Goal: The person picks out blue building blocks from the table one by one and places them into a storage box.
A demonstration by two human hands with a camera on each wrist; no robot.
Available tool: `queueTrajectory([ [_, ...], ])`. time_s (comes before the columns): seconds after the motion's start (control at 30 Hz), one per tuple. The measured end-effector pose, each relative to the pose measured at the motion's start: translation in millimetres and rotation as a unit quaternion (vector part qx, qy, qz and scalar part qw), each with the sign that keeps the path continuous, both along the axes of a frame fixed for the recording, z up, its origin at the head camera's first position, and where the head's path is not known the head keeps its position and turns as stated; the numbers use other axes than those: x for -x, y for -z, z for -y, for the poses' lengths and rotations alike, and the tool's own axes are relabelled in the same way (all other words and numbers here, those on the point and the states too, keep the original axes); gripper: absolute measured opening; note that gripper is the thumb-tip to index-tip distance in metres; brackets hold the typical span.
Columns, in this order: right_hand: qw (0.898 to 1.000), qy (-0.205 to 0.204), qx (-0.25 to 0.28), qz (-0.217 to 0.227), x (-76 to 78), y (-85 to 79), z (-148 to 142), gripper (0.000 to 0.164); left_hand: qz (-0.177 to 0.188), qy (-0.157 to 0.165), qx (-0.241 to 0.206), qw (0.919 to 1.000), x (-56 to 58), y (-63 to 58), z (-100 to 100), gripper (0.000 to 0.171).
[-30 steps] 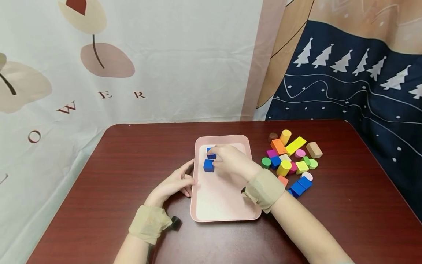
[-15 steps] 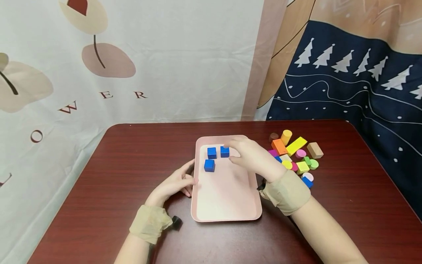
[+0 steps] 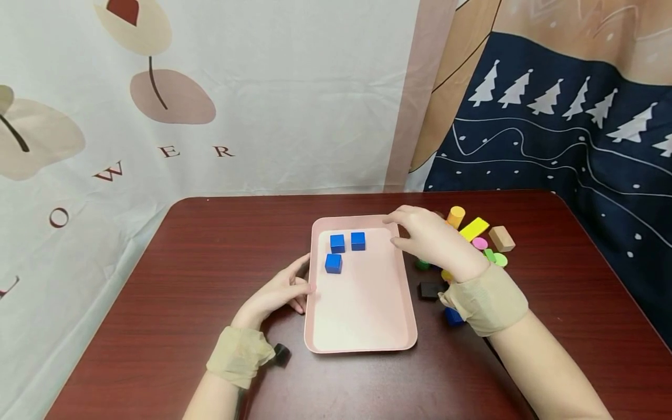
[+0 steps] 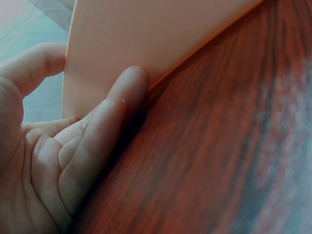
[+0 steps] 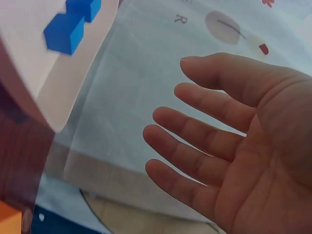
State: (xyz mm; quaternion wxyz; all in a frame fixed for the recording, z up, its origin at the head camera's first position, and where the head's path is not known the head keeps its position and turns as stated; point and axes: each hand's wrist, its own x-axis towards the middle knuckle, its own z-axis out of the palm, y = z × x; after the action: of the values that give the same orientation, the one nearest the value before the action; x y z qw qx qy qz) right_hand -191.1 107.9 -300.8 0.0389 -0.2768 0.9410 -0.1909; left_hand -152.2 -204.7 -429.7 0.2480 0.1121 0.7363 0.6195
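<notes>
A pink tray [image 3: 362,326] lies on the table with three blue cubes [image 3: 333,263] inside, toward its far left part. At its left side my left hand [image 3: 273,294] holds the tray; in the left wrist view the thumb [image 4: 44,61] reaches the rim while the fingers [image 4: 97,141] lie against the outer wall. Past the tray's right rim, my right hand [image 3: 438,239] hangs over the heap of blocks with nothing in it. The right wrist view shows its fingers [image 5: 195,131] spread and relaxed, two blue cubes [image 5: 63,33] in the tray beyond.
Coloured blocks lie right of the tray, partly hidden by the right hand: a yellow bar [image 3: 474,228], an orange-yellow cylinder [image 3: 455,216], a wooden block [image 3: 501,238] and a blue block [image 3: 453,317]. A patterned cloth [image 3: 294,116] hangs behind the table [image 3: 220,251].
The right hand has let go of a blue cube at the tray's far end and moved right, out over the blocks. The left hand stays where it was.
</notes>
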Motion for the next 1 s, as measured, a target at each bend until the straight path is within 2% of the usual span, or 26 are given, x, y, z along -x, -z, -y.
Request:
queueTrajectory([
  [0.37,0.998,0.035,-0.027,0.036,7.4,8.3,-30,0.037,0.002,-0.006,0.007,1.0000,-0.6,-1.5,0,0.073],
  [1.0,0.993,0.069,-0.079,0.049,12.6,36.6,-54,0.039,0.004,0.000,0.005,1.0000,-0.5,-2.4,0,0.075],
])
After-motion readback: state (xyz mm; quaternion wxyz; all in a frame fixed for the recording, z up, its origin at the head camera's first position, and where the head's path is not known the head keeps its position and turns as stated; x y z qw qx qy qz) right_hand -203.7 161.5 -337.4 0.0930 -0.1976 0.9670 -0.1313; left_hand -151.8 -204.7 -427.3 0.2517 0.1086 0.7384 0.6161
